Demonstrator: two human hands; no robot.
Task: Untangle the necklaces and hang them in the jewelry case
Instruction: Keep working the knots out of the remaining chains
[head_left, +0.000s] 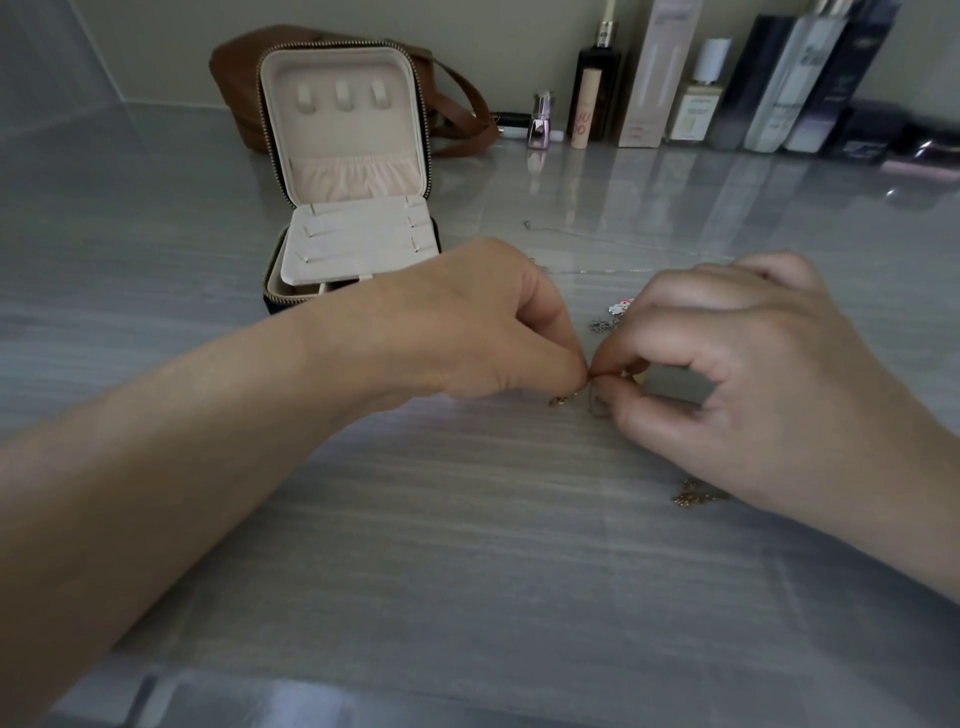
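Head view: both hands meet over the grey, streaked worktop (467, 545), in front of the case and to its right. The left hand (483, 322) reaches in from the lower left, fingers curled and its grip closed in a pinch at the fingertips (571, 364). The right hand (753, 374) comes from the right with thumb and forefinger pinched together, and the tips of the two hands touch. Both grips hold the gold necklace (560, 400). A small gold piece of it shows just under the left fingertips, but the strand between the fingers is too fine to make out. A loose clump of gold chain (696, 493) lies on the worktop under the right wrist.

Just beyond the fingers lies a silver tangle (602, 325) with a pink and white charm (621, 307) beside it. Farther back, a thin silver chain (623, 243) is stretched out across the worktop, apart from the tangle.

The case (353, 234) stands open behind the left hand, its lid upright. The lid carries three tabs (340, 96) in a row near its top and a gathered pocket (358, 176) along its foot. No necklace hangs on the tabs. A pale insert with small pins lies over the case's base.

A brown bag (234, 88) sits behind the case. Bottles and boxes (675, 93) line the wall at the back right.
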